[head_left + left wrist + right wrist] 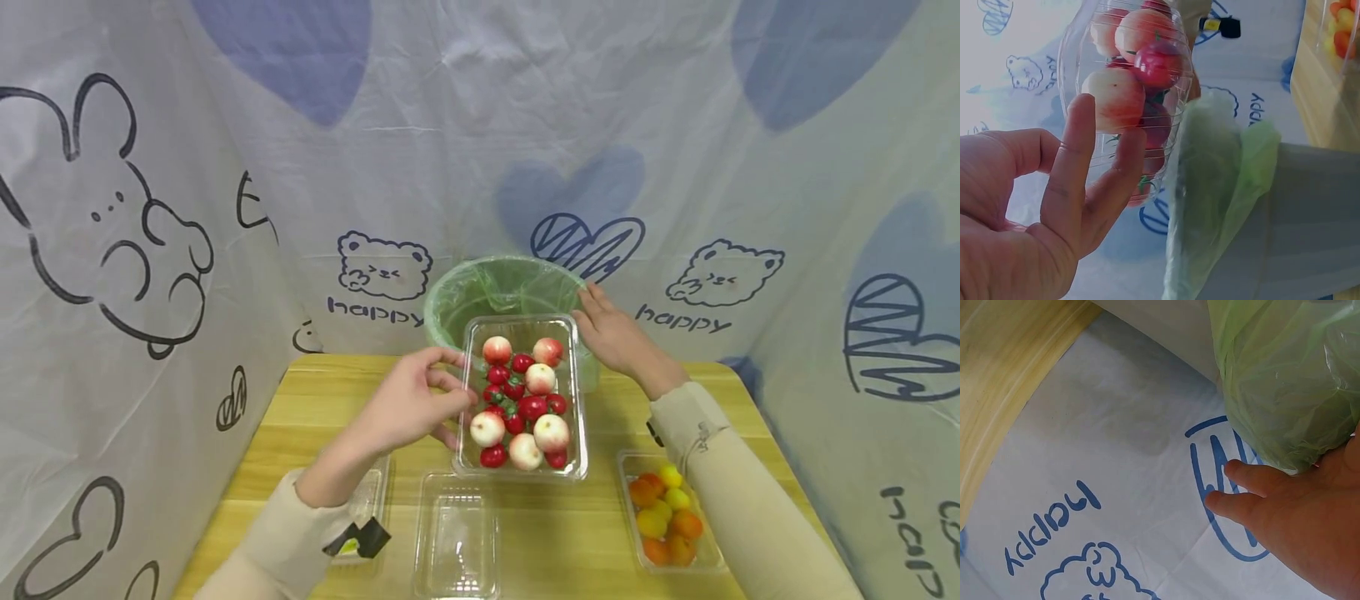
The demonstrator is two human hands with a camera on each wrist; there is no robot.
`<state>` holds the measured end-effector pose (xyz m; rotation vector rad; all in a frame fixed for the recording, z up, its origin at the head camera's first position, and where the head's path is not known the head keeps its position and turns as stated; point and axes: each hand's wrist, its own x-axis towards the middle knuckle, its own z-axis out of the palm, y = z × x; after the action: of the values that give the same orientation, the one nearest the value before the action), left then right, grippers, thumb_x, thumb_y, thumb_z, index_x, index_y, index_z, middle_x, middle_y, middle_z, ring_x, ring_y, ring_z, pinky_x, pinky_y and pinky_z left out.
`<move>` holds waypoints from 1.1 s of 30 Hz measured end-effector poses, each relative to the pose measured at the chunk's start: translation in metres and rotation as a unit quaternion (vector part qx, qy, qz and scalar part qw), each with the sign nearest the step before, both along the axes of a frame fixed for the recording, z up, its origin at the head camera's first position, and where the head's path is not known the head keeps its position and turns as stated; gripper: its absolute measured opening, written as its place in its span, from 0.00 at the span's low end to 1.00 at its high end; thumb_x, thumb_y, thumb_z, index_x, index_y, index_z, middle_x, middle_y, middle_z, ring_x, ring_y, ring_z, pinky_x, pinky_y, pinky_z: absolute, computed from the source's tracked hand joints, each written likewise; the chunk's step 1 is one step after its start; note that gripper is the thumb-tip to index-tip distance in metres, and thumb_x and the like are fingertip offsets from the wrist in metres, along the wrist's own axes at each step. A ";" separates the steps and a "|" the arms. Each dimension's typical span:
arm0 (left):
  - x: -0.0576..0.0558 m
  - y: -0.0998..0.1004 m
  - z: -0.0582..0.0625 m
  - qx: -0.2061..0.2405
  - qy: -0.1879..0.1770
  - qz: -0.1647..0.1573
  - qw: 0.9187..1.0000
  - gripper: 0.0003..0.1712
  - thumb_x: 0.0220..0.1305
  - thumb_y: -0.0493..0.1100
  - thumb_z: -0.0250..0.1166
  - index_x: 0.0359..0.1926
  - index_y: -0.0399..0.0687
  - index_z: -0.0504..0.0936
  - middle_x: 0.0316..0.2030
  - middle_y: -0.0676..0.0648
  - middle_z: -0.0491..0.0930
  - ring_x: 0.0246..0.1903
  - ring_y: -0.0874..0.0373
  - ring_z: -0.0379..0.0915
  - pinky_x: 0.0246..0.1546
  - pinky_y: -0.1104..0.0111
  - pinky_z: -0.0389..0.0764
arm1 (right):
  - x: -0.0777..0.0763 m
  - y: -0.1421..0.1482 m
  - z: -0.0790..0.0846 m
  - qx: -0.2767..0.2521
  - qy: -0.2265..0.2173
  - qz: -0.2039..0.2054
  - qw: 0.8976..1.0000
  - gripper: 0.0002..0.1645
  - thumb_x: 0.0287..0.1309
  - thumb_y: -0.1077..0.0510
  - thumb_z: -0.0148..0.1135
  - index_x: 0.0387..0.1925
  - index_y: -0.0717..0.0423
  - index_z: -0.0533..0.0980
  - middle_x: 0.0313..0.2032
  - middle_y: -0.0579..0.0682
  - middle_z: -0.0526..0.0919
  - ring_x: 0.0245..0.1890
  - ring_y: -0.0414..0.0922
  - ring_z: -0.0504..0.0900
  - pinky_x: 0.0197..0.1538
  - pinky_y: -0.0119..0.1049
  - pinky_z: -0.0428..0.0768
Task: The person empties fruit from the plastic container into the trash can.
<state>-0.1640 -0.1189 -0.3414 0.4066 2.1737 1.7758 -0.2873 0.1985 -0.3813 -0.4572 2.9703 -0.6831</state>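
Cream-sleeved left arm [277, 533] and cream-sleeved right arm [738, 492] stretch forward.
The bare left grip [412, 400] is bent at the fingers, which stand apart; the bare right grip [617, 335] has its fingers extended.

Fruit tray [521, 335] before bin mouth [435, 304]

The container [581, 417] is glossy plastic, the liner [1285, 381] crinkled film.

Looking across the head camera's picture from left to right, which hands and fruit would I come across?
Left hand → clear container of red and pale fruit → right hand → container of orange and yellow fruit.
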 end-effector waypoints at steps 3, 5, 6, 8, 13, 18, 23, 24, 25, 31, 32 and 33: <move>-0.013 -0.001 0.008 0.007 -0.004 0.013 1.000 0.28 0.66 0.30 0.65 0.65 0.29 0.70 0.38 0.32 0.87 0.23 0.52 0.85 0.26 0.56 0.92 | 0.000 0.000 0.000 -0.001 -0.001 0.000 1.000 0.41 0.84 0.43 0.29 0.83 0.64 0.43 0.85 0.62 0.36 0.84 0.65 0.42 0.86 0.59 0.47; -0.023 -0.002 0.012 0.011 -0.004 0.022 1.000 0.28 0.66 0.29 0.65 0.65 0.28 0.69 0.36 0.34 0.87 0.23 0.52 0.85 0.26 0.57 0.92 | -0.001 0.001 -0.001 -0.002 -0.001 0.000 1.000 0.41 0.84 0.43 0.29 0.83 0.64 0.43 0.85 0.62 0.36 0.84 0.64 0.41 0.86 0.59 0.47; -0.027 -0.002 0.014 0.012 -0.004 0.027 1.000 0.28 0.66 0.29 0.65 0.65 0.28 0.70 0.35 0.36 0.88 0.24 0.53 0.85 0.26 0.57 0.92 | -0.001 0.001 -0.001 -0.003 -0.002 0.000 1.000 0.41 0.84 0.42 0.29 0.83 0.64 0.44 0.85 0.62 0.36 0.84 0.64 0.41 0.86 0.59 0.47; -0.037 -0.002 0.017 0.009 -0.005 0.039 0.999 0.28 0.65 0.29 0.64 0.65 0.28 0.69 0.34 0.39 0.88 0.24 0.53 0.86 0.26 0.58 0.92 | -0.001 0.002 -0.002 -0.004 0.000 0.001 1.000 0.41 0.84 0.42 0.29 0.83 0.65 0.44 0.85 0.62 0.36 0.84 0.64 0.41 0.86 0.59 0.47; -0.060 -0.001 0.023 -0.007 0.000 0.069 0.998 0.30 0.64 0.29 0.62 0.66 0.28 0.68 0.36 0.36 0.88 0.23 0.54 0.86 0.26 0.61 0.92 | -0.001 0.004 -0.002 -0.006 0.002 0.003 1.000 0.41 0.84 0.43 0.29 0.83 0.65 0.44 0.85 0.62 0.36 0.84 0.64 0.40 0.86 0.59 0.46; -0.076 0.002 0.027 -0.028 0.004 0.088 0.996 0.30 0.64 0.30 0.61 0.66 0.28 0.67 0.38 0.35 0.88 0.18 0.56 0.84 0.26 0.62 0.92 | -0.001 0.005 -0.001 -0.005 -0.005 0.004 1.000 0.41 0.84 0.43 0.29 0.83 0.65 0.43 0.85 0.62 0.36 0.84 0.64 0.40 0.86 0.59 0.46; -0.090 0.006 0.028 -0.039 0.018 0.105 0.994 0.29 0.65 0.31 0.61 0.66 0.30 0.67 0.32 0.39 0.87 0.15 0.56 0.82 0.26 0.60 0.92 | -0.001 0.004 -0.002 -0.005 -0.008 0.001 1.000 0.41 0.84 0.42 0.29 0.83 0.64 0.43 0.85 0.62 0.35 0.84 0.64 0.41 0.86 0.59 0.47; -0.092 0.007 0.029 -0.043 0.024 0.108 0.993 0.29 0.65 0.31 0.61 0.66 0.30 0.67 0.31 0.40 0.87 0.15 0.56 0.82 0.27 0.59 0.92 | -0.002 0.005 -0.003 -0.005 -0.007 0.001 1.000 0.41 0.84 0.42 0.29 0.83 0.64 0.43 0.85 0.62 0.35 0.84 0.64 0.41 0.86 0.59 0.47; -0.094 0.008 0.030 -0.048 0.029 0.112 0.992 0.30 0.65 0.32 0.62 0.67 0.30 0.67 0.30 0.40 0.87 0.15 0.55 0.82 0.27 0.58 0.92 | -0.002 0.005 -0.003 -0.005 -0.006 0.001 1.000 0.41 0.84 0.42 0.29 0.83 0.64 0.43 0.85 0.62 0.35 0.84 0.64 0.41 0.86 0.59 0.47; -0.107 0.013 0.029 -0.072 0.048 0.132 0.988 0.30 0.67 0.35 0.62 0.68 0.34 0.66 0.30 0.41 0.83 0.14 0.55 0.81 0.31 0.51 0.93 | -0.001 0.004 -0.003 -0.009 -0.009 0.001 1.000 0.41 0.84 0.42 0.29 0.84 0.63 0.43 0.85 0.61 0.35 0.84 0.63 0.41 0.86 0.59 0.47; -0.109 0.013 0.029 -0.074 0.050 0.135 0.987 0.30 0.67 0.35 0.62 0.67 0.34 0.66 0.30 0.41 0.83 0.14 0.55 0.81 0.31 0.51 0.93 | -0.001 0.004 -0.002 -0.010 -0.010 0.002 1.000 0.41 0.84 0.42 0.29 0.84 0.63 0.43 0.85 0.61 0.35 0.84 0.63 0.40 0.86 0.59 0.46; -0.111 0.014 0.028 -0.076 0.055 0.139 0.986 0.30 0.67 0.34 0.62 0.67 0.34 0.66 0.31 0.41 0.83 0.14 0.55 0.81 0.31 0.50 0.93 | -0.001 0.004 -0.002 -0.011 -0.010 0.003 1.000 0.41 0.84 0.42 0.28 0.84 0.63 0.42 0.85 0.61 0.35 0.84 0.63 0.40 0.86 0.59 0.46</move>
<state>-0.2750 -0.1048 -0.3133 0.1734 2.5287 1.7411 -0.2882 0.2027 -0.3835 -0.4573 2.9450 -0.7149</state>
